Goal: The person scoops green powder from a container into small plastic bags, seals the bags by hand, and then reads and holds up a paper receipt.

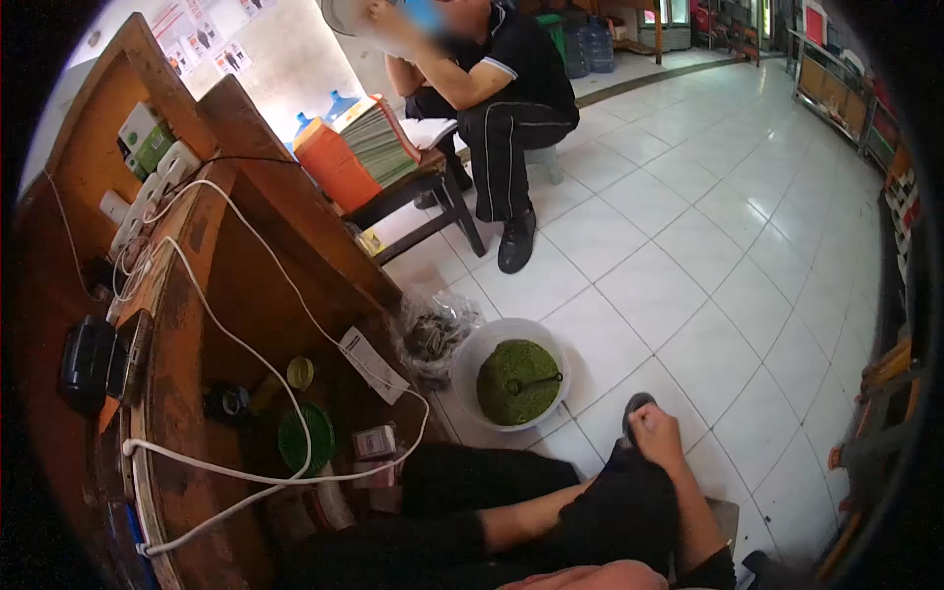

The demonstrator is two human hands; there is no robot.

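My right hand (657, 435) rests by my lower leg, just above the dark shoe (639, 401). Its fingers are curled in, and whatever may be inside them is hidden. A bare stretch of limb, apparently my left forearm (531, 513), runs behind the black trouser leg (629, 501), so the left hand's fingers do not show. On the floor ahead stands a whitish round tub (465, 379), partly filled with a green, grainy mass (511, 364). A dark utensil with a ringed handle (543, 382) lies in it. Neither hand touches the tub.
Beside the tub sits a clear plastic bag (433, 334). White cables (221, 344) hang over the wooden desk (187, 285) at left; a green basket (305, 440) lies below. A seated person (516, 108) is beside a small table (393, 202) stacked with papers (379, 143).
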